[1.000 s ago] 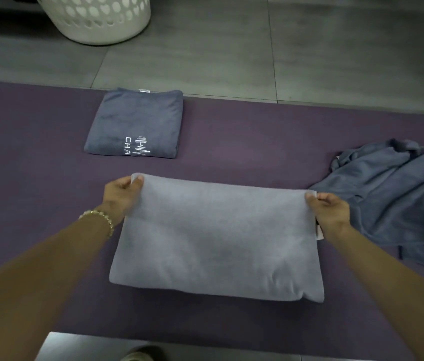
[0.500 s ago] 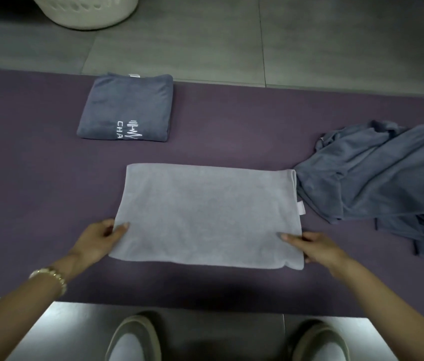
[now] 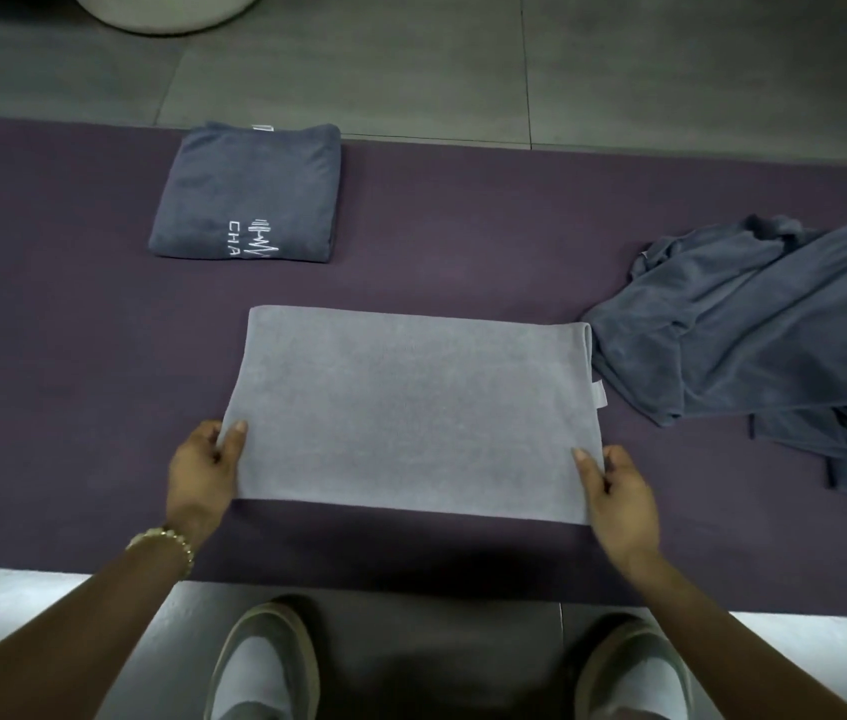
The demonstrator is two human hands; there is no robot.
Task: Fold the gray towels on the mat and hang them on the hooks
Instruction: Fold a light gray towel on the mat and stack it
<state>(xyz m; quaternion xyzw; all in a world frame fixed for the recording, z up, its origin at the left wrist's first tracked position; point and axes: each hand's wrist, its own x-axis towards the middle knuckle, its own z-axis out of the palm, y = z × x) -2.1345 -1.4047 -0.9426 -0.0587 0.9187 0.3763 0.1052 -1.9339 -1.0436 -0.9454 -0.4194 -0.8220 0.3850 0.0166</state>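
Both hands pinched the light gray towel point(image 3: 411, 407), folded flat on the purple mat point(image 3: 47, 356): left hand point(image 3: 205, 472) at its near-left corner, right hand point(image 3: 618, 498) at its near-right, fingers point(image 3: 235, 438) curled round the edges.

A pale gray folded towel point(image 3: 411, 407) lies on the plum-purple mat point(image 3: 47, 356); the dark slate-blue folded towel point(image 3: 255, 179) near the far edge carries white stitched lettering point(image 3: 250, 241); the crumpled towel point(image 3: 754, 330) at the right edge is slate-blue too.

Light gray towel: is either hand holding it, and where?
Both: the left hand pinches the left edge of the light gray towel, the right hand its right edge, near the front corners.
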